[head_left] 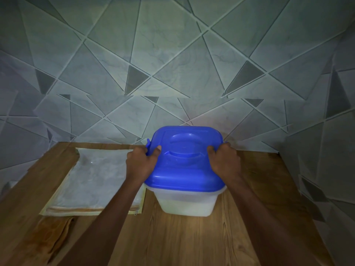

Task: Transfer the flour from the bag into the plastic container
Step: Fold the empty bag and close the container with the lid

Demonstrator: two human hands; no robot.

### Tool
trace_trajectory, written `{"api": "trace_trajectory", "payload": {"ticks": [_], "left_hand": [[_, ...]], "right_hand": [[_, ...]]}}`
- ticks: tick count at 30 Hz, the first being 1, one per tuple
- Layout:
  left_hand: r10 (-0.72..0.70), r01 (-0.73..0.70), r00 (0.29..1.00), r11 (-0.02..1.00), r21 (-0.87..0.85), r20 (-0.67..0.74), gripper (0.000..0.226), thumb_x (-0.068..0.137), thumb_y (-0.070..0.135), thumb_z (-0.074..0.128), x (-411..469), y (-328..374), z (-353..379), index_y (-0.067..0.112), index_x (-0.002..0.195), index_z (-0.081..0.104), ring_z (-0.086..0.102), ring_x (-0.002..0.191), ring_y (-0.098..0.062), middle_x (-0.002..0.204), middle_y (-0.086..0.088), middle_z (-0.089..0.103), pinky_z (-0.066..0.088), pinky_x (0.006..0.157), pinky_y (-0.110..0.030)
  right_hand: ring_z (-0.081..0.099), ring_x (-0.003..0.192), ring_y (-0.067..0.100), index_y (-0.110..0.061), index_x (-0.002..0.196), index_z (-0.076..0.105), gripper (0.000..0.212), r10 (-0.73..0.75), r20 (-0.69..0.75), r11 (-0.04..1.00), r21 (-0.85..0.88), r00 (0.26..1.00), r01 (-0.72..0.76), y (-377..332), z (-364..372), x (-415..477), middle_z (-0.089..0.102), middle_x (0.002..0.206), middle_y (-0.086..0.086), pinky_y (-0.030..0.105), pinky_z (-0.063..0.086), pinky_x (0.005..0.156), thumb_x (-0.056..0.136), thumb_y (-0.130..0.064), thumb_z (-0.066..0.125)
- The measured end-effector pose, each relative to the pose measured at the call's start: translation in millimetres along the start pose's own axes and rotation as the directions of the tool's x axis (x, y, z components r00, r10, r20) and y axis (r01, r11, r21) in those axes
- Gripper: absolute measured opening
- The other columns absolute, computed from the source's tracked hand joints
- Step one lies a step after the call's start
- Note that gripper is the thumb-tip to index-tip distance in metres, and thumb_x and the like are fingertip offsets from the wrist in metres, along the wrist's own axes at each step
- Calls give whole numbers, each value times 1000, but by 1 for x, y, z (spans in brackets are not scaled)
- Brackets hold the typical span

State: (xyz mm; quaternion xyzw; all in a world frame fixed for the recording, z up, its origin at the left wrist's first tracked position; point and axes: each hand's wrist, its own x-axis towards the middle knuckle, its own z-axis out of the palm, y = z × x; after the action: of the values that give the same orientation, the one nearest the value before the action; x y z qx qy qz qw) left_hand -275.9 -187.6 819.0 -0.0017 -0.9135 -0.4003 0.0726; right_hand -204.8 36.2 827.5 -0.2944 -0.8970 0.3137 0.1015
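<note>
While the left hand (141, 162) and right hand (224, 160) each curl round opposite edges of the square blue plastic lid (184, 169), thumbs pressed on top, it sits on one translucent white plastic container (184, 193) standing on the wooden desk (182, 240). White flour (186, 208) fills the container's lower part. One flat whitish zip bag (96, 179) lies just beside it on the left, with one folded brown cloth (51, 233) nearer the desk's front edge.
</note>
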Motion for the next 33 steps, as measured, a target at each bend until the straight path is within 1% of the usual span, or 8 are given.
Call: {"api": "trace_trajectory", "payload": {"ticks": [3,5,7,11,14,21,28,33], "left_hand": [[22,-20,995,999,-27,96,44,89,54,66,-6,-6,1,10,88,60,64,92,-27,87,-4,61,43,74,-33],[72,-43,983,984,-170,170,64,86,55,71,-19,-13,3,16,134,54,55,110,-18,122,0,53,44,89,-30],[107,-57,984,946,-319,144,88,78,64,71,-34,-23,8,25,150,39,51,117,-14,133,2,45,43,98,-28],[96,-92,995,926,-366,-7,85,77,64,71,-45,-34,19,28,149,43,57,119,-16,132,0,53,48,98,-29],[133,-168,984,919,-357,-120,77,80,62,66,-41,-33,27,18,141,53,61,114,-18,124,-4,61,53,97,-34],[176,-234,968,895,-380,-181,78,80,59,64,-6,-26,48,15,143,54,58,116,-9,128,-3,62,44,100,-23],[151,-209,973,897,-390,-174,75,82,58,63,35,-17,74,16,144,53,61,121,-20,129,-4,65,50,104,-40],[127,-179,980,902,-393,-155,75,80,58,63,55,-9,83,17,142,54,62,116,-21,126,-6,65,51,101,-39]], "right_hand": [[50,128,41,7,146,31,68,-5,54,1000,28,999,4,8,-1,-4,46,144,28,41,44,99,102,-45,43],[34,144,35,-4,157,16,76,-47,98,996,85,994,39,19,0,-10,25,161,19,39,33,112,102,-50,43],[21,151,27,-12,159,14,76,-126,62,982,149,990,116,30,4,-22,12,167,9,34,24,118,101,-49,46],[19,151,14,-21,159,20,70,-189,-129,921,320,974,221,44,20,-46,13,166,-3,19,17,114,100,-35,54],[17,150,13,-20,158,22,65,-153,-118,885,426,981,189,42,25,-45,14,165,-3,17,14,113,102,-28,54],[22,149,17,-15,156,29,62,-133,-163,873,449,978,193,34,32,-9,20,162,4,19,15,115,101,-22,56],[27,138,1,-16,157,28,60,-112,-160,850,495,981,178,29,35,38,22,160,-2,6,17,107,102,-23,54],[28,145,10,-15,157,26,60,-106,-148,842,512,983,168,26,38,60,22,160,-1,22,19,121,103,-25,51]]}}
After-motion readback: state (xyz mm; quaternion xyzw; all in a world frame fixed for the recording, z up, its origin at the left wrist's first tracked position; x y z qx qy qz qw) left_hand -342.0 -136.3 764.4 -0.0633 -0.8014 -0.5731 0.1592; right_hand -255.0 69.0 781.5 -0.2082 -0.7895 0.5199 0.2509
